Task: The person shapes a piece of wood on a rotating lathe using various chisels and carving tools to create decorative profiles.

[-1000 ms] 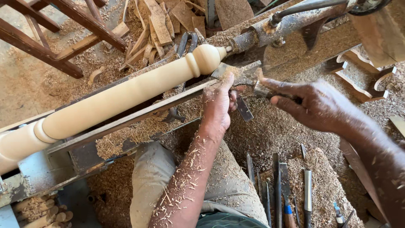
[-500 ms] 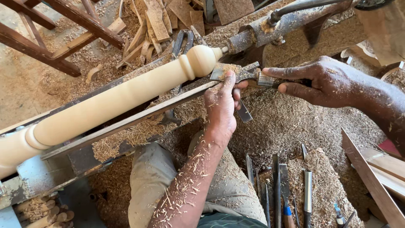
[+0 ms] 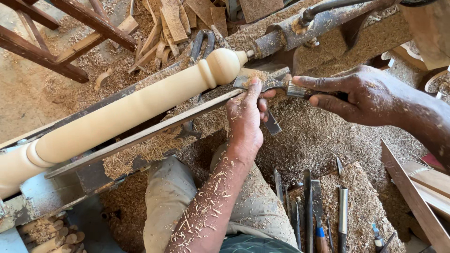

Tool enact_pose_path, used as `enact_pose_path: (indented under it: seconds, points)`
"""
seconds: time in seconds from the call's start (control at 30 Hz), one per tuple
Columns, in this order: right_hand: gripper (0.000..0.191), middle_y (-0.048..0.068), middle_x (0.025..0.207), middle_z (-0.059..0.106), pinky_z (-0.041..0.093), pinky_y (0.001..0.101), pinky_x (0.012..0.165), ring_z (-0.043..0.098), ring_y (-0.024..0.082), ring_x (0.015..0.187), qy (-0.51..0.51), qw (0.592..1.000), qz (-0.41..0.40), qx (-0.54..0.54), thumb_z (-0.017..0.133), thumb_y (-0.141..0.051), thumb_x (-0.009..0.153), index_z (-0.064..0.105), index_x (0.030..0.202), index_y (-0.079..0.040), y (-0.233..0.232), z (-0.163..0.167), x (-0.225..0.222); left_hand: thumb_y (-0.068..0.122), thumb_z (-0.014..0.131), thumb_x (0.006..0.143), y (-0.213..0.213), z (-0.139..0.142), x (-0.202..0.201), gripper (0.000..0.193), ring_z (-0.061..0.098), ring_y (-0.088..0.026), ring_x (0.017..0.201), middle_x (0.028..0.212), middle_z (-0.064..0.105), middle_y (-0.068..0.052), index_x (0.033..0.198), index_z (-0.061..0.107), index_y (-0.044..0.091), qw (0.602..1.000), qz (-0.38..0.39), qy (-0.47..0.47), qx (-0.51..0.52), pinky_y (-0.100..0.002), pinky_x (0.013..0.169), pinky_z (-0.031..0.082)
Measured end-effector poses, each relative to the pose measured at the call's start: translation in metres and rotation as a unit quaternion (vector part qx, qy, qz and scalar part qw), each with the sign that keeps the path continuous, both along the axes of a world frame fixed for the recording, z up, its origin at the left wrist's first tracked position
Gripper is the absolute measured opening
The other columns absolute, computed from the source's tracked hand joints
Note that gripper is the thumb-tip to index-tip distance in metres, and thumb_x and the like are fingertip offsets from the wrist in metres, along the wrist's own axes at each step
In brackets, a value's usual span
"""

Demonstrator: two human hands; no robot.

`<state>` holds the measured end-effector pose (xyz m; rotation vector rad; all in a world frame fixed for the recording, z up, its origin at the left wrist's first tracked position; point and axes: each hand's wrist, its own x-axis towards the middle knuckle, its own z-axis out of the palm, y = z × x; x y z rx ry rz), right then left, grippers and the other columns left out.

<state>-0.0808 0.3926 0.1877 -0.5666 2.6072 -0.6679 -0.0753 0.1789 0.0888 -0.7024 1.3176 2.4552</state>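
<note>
A long pale turned wooden spindle (image 3: pixel 126 110) lies in a lathe, running from lower left up to a rounded knob at its upper right end. A flat metal chisel (image 3: pixel 262 80) rests on the tool rest (image 3: pixel 154 129) with its blade beside the knob. My left hand (image 3: pixel 246 117) presses its fingers on the chisel blade over the rest. My right hand (image 3: pixel 361 96) grips the chisel's handle further right. Wood shavings cling to my left forearm.
Several chisels and turning tools (image 3: pixel 323 211) lie in sawdust by my knee. Scrap wood pieces (image 3: pixel 173 23) are piled beyond the lathe, with dark wooden frame bars (image 3: pixel 56 42) at upper left. Small turned pieces (image 3: pixel 47 232) lie at lower left. Planks (image 3: pixel 417 197) lean at right.
The chisel and both hands have stayed at the knob end of the spindle; my right hand shifted slightly left and down along the handle. The view moved a little.
</note>
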Motion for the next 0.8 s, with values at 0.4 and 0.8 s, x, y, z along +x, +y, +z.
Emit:
enact_pose_path:
  seconds: [0.4, 0.8]
  points:
    - [0.057, 0.007, 0.052, 0.07, 0.051, 0.0386, 0.036, 0.056, 0.016, 0.029, -0.006, 0.99, -0.089, 0.109, 0.056, -0.052, 0.094, 0.057, 0.148, -0.032, -0.056, 0.033, 0.052, 0.026, 0.073, 0.092, -0.028, 0.008, 0.014, 0.024, 0.049, -0.005, 0.045, 0.063, 0.065, -0.003, 0.082, 0.069, 0.005, 1.0, -0.019, -0.01, -0.006, -0.022, 0.038, 0.039]
    - [0.062, 0.008, 0.082, 0.069, 0.054, 0.0327, 0.049, 0.059, 0.014, 0.053, -0.224, 0.926, -0.278, -0.125, 0.053, -0.033, 0.102, 0.035, 0.162, -0.032, -0.101, 0.028, 0.098, 0.031, 0.078, 0.089, -0.06, 0.003, 0.02, 0.027, 0.052, -0.005, 0.048, 0.065, 0.063, 0.0, 0.079, 0.068, 0.008, 0.996, -0.063, 0.026, -0.055, -0.022, 0.037, 0.041]
